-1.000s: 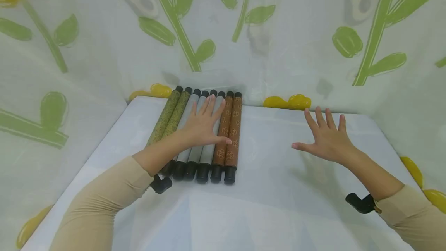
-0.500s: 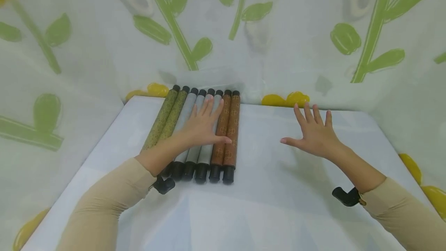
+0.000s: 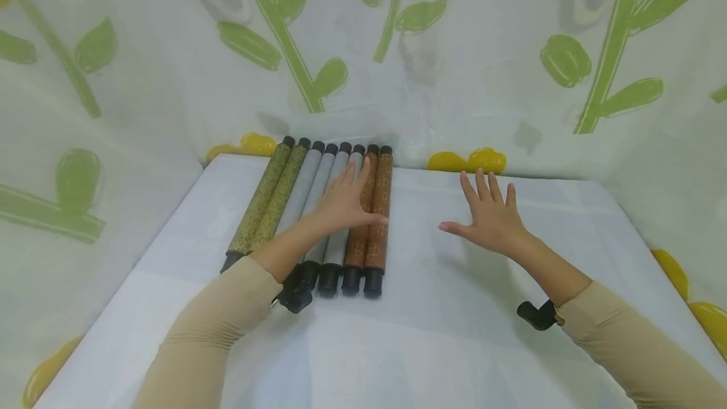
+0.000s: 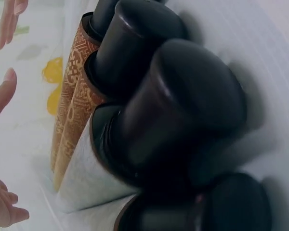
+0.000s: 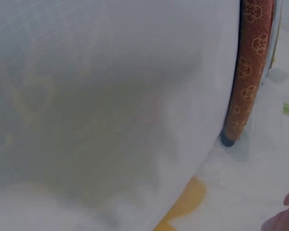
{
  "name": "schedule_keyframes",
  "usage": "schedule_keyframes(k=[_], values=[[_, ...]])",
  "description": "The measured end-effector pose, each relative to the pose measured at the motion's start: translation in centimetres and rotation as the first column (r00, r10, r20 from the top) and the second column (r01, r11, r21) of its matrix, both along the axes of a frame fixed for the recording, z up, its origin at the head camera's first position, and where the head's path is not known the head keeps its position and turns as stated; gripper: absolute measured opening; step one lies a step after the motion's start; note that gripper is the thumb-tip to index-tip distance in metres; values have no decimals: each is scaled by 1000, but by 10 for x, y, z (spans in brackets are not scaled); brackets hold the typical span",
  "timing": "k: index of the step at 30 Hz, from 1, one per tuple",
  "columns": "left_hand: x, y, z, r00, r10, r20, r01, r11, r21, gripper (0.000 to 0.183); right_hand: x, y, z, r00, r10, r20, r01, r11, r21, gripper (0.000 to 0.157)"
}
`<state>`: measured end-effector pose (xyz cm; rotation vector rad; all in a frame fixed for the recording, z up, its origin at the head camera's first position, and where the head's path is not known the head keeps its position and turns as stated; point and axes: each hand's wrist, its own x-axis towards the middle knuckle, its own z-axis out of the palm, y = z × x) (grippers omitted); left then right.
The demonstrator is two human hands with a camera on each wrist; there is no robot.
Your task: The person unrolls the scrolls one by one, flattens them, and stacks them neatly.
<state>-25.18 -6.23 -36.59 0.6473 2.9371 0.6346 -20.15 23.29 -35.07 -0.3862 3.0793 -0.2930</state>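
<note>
Rolled scrolls with black end knobs lie side by side on the white table (image 3: 454, 346), left of the middle. Two are green-gold scrolls (image 3: 262, 191), several are grey scrolls (image 3: 336, 248), and two brown patterned scrolls (image 3: 375, 251) form the right end of the row. Over the grey and brown ones my left hand (image 3: 342, 204) is spread, thumb out to the right, holding nothing. My right hand (image 3: 491, 216) hovers above the table to the right of the row, fingers spread. Large black knobs (image 4: 197, 86) fill the left wrist view. A brown scroll (image 5: 250, 62) shows in the right wrist view.
A pale cloth backdrop (image 3: 483, 81) printed with green leaves and yellow flowers stands behind and beside the table. Its folds meet the table's back edge, close to the scrolls' far ends. A black wrist camera (image 3: 536, 315) sits below the right sleeve.
My right hand has moved left, toward the scrolls. My left hand has shifted slightly right, uncovering more of the green-gold scrolls. The scrolls keep their places on the table.
</note>
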Motion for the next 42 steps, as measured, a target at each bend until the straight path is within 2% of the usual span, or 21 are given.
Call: schedule_keyframes(k=[3,7,13,18,24,34,39,42], values=[[-6,3,-5,1000,17,22,-18,999,47,126,-3,-5,-1,1000,-1,-3,1,1000,-2,110],[-11,7,-16,1000,2,31,-4,997,78,127,-7,-12,-2,1000,-4,-4,4,1000,4,109],[-10,12,-23,999,-4,46,-1,993,114,125,-17,-25,-6,1000,-20,14,20,1000,-24,109],[-8,16,-27,999,4,54,-8,996,84,125,-25,-38,-9,999,-18,33,19,999,-32,106],[-3,17,-29,996,28,80,-31,999,44,125,-33,-58,-15,999,9,44,-6,999,-53,104],[-4,22,-29,974,73,214,-112,978,175,126,-40,-85,-29,997,6,80,3,994,-112,101],[-7,22,-31,966,58,253,-111,974,198,123,-45,-91,-36,995,7,95,10,984,-179,99],[-9,21,-33,963,56,265,-117,969,217,121,-49,-95,-41,991,1,132,32,969,-244,98]])
